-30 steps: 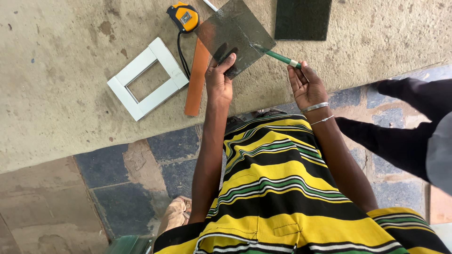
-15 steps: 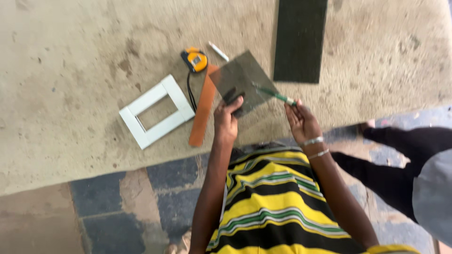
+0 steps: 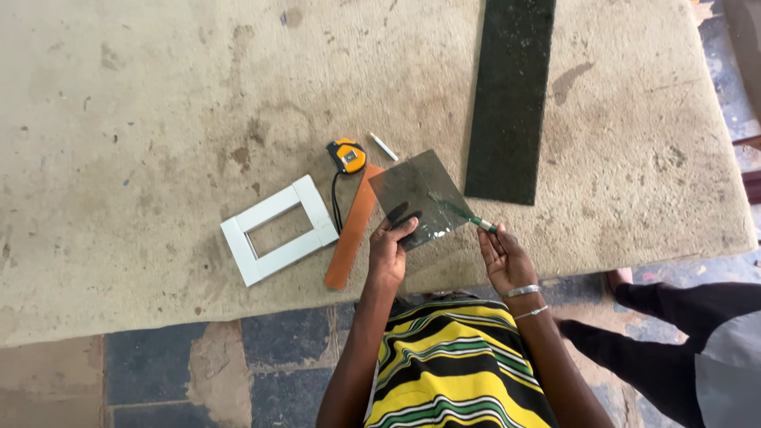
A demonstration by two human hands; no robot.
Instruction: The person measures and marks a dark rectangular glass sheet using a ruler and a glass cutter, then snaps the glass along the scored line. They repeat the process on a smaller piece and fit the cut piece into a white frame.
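While the left hand (image 3: 390,252) grips the near corner of a small square pane of dark tinted glass (image 3: 415,198), thumb on top and fingers beneath, the pane is held tilted just above the carpeted table (image 3: 143,119), at about 12 o'clock from the person's chest. Right hand (image 3: 504,257) is closed around a thin green-handled tool (image 3: 464,215), probably a glass cutter; its tip lies on the pane's right half, pointing toward 10 o'clock. The two hands are apart, one at each lower side of the pane. No score line or break is visible on the glass, though the surface is too dark and reflective to be sure; judged from this, marking or cutting of the pane is under way or only beginning, and separation is not yet done. At 9 o'clock of the pane lies an orange strip (image 3: 353,226), touching or just under its left edge; beyond it a white rectangular frame (image 3: 279,229), untouched. A yellow tape measure (image 3: 346,156) sits at 11 o'clock, a small white stick (image 3: 384,146) near it. A long dark strip (image 3: 508,99) lies at 1 o'clock, apart from the pane.
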